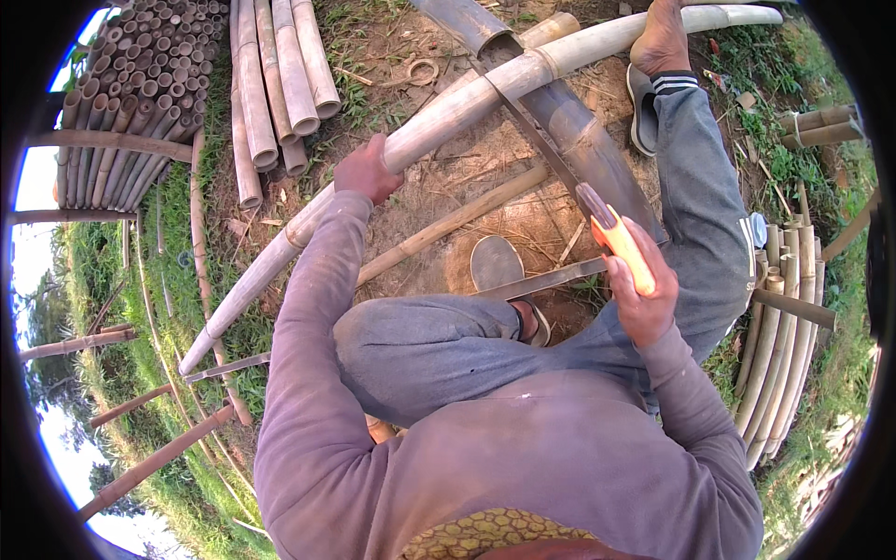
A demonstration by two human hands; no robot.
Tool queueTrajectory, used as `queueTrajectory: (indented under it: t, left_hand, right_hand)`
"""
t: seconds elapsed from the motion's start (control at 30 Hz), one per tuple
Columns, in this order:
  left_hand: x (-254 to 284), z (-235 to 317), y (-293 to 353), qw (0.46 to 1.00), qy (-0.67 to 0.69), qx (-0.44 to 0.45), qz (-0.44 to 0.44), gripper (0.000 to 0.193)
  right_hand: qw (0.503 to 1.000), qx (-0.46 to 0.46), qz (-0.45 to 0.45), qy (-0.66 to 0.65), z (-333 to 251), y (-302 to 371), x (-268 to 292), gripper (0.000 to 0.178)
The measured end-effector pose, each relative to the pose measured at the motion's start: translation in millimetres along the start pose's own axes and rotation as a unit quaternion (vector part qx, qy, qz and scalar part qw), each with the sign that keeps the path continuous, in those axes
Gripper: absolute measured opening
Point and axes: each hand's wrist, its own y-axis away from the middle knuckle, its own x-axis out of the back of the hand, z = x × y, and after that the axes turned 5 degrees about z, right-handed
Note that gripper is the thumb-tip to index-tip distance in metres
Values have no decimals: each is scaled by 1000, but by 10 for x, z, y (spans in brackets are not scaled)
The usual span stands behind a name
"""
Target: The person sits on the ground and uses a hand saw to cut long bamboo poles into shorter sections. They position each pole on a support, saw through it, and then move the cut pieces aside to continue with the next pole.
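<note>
A long pale bamboo pole (434, 124) runs from the lower left to the upper right. Wrapped round it left of the middle is my left hand (370, 171), closed on the pole. My right hand (644, 294) grips the orange handle of a hand saw (539, 140). The saw's blade reaches up and left to the pole, its far end touching or very near the pole's side. Beneath the pole lies a thick dark bamboo piece (583, 140). My bare foot (661, 42) rests on or beside the pole's far right part.
Cut bamboo poles (280, 75) lie at the upper left beside a stacked bamboo pile (140, 84). More poles (779, 336) lean together at the right. A thinner bamboo stick (457, 224) crosses the ground. A sandal (642, 110) lies near my raised foot.
</note>
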Motion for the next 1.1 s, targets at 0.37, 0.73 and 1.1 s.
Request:
queueTrajectory:
  t: [0.37, 0.73, 1.1]
  left_hand:
    - [55, 81, -92, 1000, -3, -12, 24, 68]
    - [-93, 9, -21, 999, -8, -10, 39, 69]
    - [-114, -57, 19, 999, -1, -6, 37, 69]
  right_hand:
    - [999, 17, 49, -3, 85, -1461, -1096, 43]
    - [998, 51, 4, 36, -4, -112, 13, 46]
    - [1000, 3, 9, -13, 7, -331, -252, 48]
